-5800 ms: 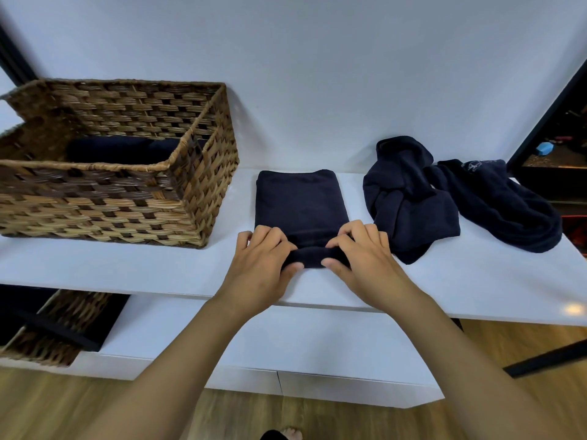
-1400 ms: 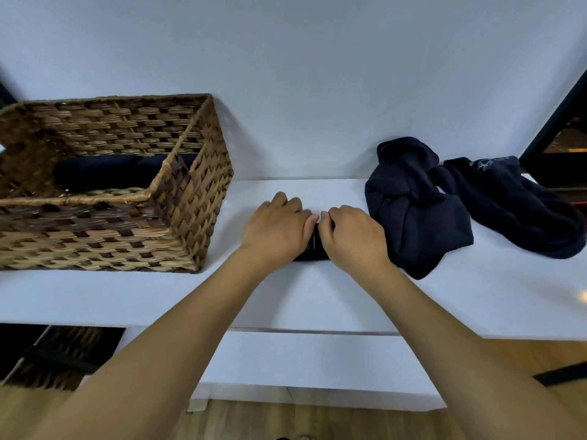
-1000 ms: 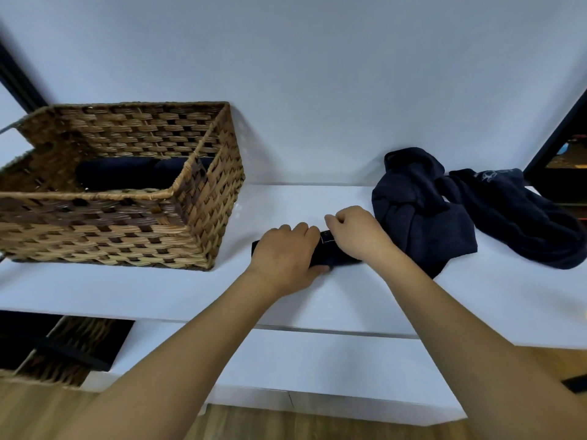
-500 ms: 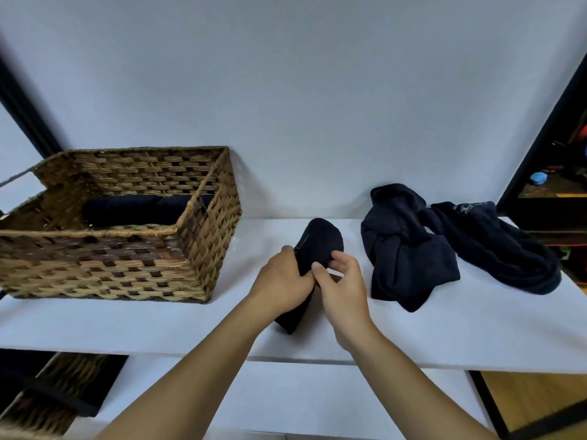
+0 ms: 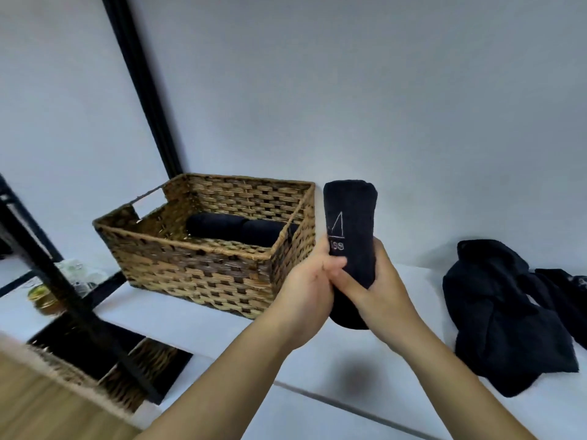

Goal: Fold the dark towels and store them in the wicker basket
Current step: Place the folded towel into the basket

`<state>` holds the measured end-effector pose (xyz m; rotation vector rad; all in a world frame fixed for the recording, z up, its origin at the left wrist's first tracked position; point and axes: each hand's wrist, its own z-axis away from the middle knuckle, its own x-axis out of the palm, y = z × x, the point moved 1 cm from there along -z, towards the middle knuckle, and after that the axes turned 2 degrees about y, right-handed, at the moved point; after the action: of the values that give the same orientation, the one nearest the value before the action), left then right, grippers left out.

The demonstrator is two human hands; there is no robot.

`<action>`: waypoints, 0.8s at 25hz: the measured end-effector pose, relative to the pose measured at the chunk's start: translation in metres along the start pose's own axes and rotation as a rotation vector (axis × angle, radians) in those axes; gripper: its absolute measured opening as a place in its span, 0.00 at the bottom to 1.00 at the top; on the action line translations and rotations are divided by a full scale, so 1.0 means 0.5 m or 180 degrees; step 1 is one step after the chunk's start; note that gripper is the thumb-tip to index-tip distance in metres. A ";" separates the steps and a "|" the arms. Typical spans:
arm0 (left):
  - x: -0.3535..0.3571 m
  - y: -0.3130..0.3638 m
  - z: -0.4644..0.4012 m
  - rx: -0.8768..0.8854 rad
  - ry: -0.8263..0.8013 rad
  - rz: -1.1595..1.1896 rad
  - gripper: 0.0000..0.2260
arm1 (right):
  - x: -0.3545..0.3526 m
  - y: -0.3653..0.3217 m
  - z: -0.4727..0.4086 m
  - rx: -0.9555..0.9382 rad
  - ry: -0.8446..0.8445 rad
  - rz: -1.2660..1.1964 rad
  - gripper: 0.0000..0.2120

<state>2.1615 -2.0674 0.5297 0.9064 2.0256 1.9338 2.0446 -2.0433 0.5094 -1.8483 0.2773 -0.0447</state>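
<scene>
far left there's a black metal post of some shelving, with a blurry jar behind it, too smeared to say more. next over, the wicker basket sits on the white shelf: stiff woven cane, chunky checker weave, a handle slot cut in the left wall. two rolled dark towels already lie inside along the back, end to end.

just right of the basket, the left hand and right hand are both wrapped around the lower half of the rolled towel, held upright in the air above the shelf, near the basket's right wall. it's a tight cylinder of dark terry with a pale stitched logo on the front.

my guess on handling: light, soft, squishy, not slippery or breakable, but a roll like this wants to spring open. so grip around the middle with the loose edge pinned under the fingers, pretty much as it's held here, and lay it down seam side under.

far right, a heap of unfolded dark towels slumps on the shelf, floppy and creased, so there's more to do.
</scene>
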 end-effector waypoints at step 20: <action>-0.541 0.324 -0.152 0.0631 0.0167 -0.6120 0.18 | 0.294 -0.129 -0.391 -0.1020 -0.0814 0.3675 0.24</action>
<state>2.3821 -2.2861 0.6226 -0.9295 1.6498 0.5668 2.1643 -2.2409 0.6118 -1.7216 1.1688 1.0658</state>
